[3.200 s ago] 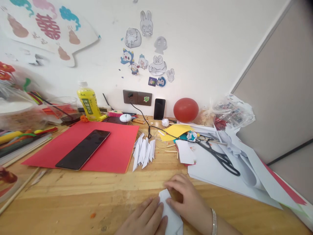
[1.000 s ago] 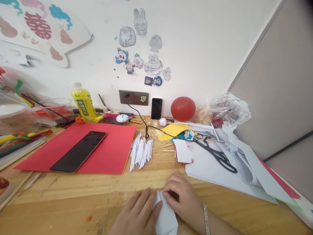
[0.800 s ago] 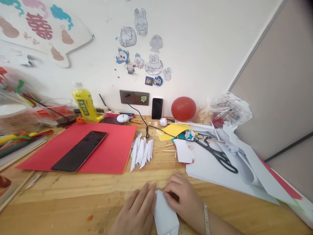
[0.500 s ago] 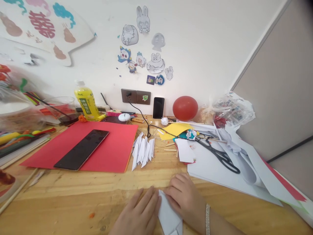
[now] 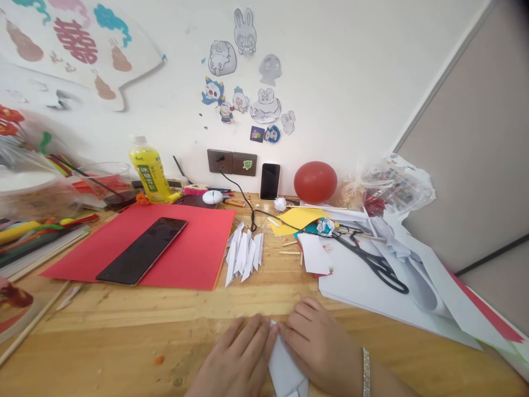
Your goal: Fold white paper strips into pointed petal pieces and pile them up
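A folded sheet of white paper point(image 5: 286, 361) lies at the bottom of the view, its pointed tip facing away from me. My left hand point(image 5: 242, 355) presses along its left edge, the fingers close together and a fingertip on the tip. From the other side my right hand point(image 5: 316, 339), with a sparkling bracelet at the wrist, holds the right edge with bent fingers; its thumb is partly hidden. The paper's near end runs out of the frame. Beyond my hands, several narrow folded white paper pieces point(image 5: 243, 253) lie in a bunch.
Left lies red paper point(image 5: 206, 237) with a dark phone point(image 5: 142, 251) on it. A yellow drink bottle point(image 5: 149, 171) stands behind. On the right are black-handled scissors point(image 5: 372, 262) over white sheets point(image 5: 355, 295). A red balloon point(image 5: 315, 182) and an upright phone point(image 5: 270, 182) are near the wall.
My right hand has shifted slightly, its fingers now nearer the paper's tip and my left fingertips. The camera view has moved a little. The paper stays between both hands.
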Tool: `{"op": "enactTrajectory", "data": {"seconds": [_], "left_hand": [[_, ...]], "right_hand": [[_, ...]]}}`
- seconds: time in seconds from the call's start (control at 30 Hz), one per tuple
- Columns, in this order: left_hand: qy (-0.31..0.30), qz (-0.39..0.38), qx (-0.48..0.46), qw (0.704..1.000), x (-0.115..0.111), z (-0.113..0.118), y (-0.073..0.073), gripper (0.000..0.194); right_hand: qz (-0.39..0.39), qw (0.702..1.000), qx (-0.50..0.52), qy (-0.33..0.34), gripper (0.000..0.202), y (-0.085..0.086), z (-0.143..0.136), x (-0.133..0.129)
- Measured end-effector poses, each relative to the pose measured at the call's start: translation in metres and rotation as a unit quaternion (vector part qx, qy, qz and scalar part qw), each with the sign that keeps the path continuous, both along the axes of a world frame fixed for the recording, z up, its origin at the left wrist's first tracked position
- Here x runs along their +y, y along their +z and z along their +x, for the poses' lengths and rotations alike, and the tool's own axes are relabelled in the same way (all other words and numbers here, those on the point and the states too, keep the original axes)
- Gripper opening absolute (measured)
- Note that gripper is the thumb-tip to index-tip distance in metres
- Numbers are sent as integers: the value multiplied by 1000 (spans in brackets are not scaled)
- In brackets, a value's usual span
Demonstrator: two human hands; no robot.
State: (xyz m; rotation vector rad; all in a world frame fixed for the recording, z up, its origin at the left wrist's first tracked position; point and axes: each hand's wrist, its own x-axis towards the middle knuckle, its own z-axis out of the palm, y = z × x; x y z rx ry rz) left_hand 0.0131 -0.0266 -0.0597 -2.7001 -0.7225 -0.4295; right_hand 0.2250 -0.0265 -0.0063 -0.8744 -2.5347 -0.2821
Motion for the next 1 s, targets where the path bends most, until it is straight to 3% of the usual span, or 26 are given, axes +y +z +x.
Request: {"op": "enactTrajectory", "data": {"seconds": [0.2, 0.3, 0.5, 0.67, 0.8, 0.93, 1.0], "left_hand": [[10, -44, 35, 998, 0, 2, 1, 57], [9, -41, 22, 999, 0, 3, 1, 58], [7, -43, 5, 999, -3, 6, 0, 58], [2, -50, 10, 999, -2, 3, 4, 63], [2, -95, 38, 995, 1, 0, 25, 63], [3, -118, 55, 991, -1, -1, 51, 65], [21, -122, 57, 991, -3, -1, 56, 63]], "right_hand": [[-169, 980, 103, -37, 17, 7, 1, -4], [-211, 969, 115, -61, 15, 7, 1, -7], [-190, 975, 70, -87, 16, 4, -5, -15], [-119, 990, 25, -71, 16, 2, -4, -15], [-74, 996, 0, -42, 20, 3, -2, -12], [-63, 996, -21, -55, 18, 8, 0, -11], [-60, 996, -33, -64, 17, 11, 2, -12]]}}
